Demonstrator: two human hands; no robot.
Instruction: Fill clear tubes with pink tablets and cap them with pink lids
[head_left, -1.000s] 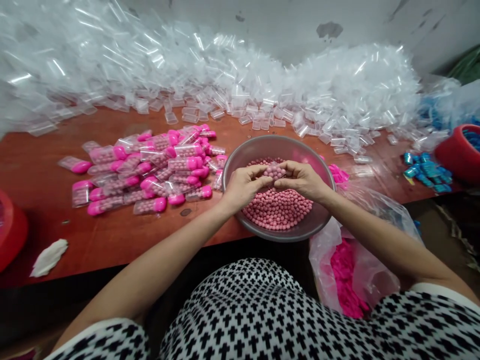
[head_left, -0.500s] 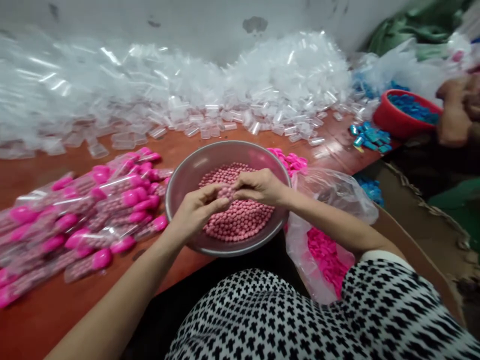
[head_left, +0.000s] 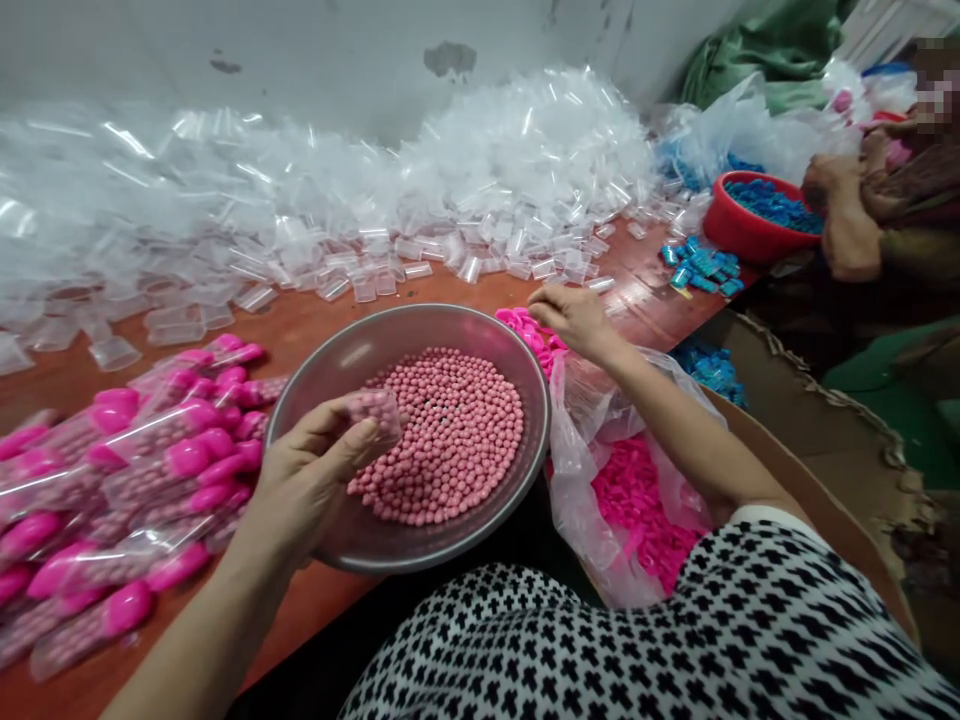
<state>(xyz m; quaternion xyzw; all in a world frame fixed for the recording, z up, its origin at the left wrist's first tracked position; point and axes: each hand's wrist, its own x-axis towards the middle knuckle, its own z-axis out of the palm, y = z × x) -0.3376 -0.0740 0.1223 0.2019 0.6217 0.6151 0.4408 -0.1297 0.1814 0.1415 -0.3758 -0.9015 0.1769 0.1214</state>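
Holding one filled tube [head_left: 373, 409] clamped in my left hand [head_left: 304, 480] over the single bowl [head_left: 360, 350] of beads, my right hand [head_left: 571, 315], fingers together, touches the caps [head_left: 529, 330] far right.

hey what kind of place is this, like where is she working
Probably a small hand-packing workshop for candy. A big heap of empty clear tubes lies along the wall, a metal bowl holds pink balls, and filled pink-capped tubes pile up on the table.
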